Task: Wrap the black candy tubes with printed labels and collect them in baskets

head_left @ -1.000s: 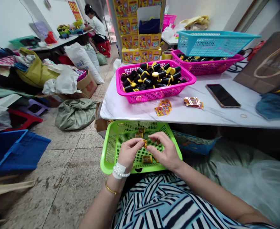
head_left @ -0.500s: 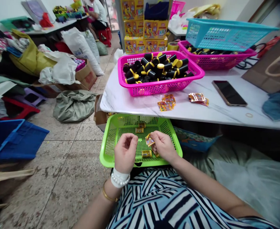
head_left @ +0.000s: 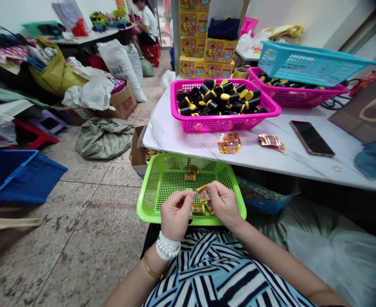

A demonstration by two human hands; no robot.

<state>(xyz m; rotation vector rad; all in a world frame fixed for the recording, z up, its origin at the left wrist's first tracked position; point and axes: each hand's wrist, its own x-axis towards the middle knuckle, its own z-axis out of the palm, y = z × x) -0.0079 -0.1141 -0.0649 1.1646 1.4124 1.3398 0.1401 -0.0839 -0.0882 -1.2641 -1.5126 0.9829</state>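
Green mesh tray [head_left: 147, 200] lies beneath to catch drops; right hand [head_left: 223, 204] pinches a foil sachet [head_left: 203, 193], left hand [head_left: 176, 215] narrowly pinched beside it.

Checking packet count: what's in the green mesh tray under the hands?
Gold foil sachets lie on the mesh floor of the green plastic tray, some by the hands. The left hand and right hand cover the near part; what lies beneath cannot be seen.
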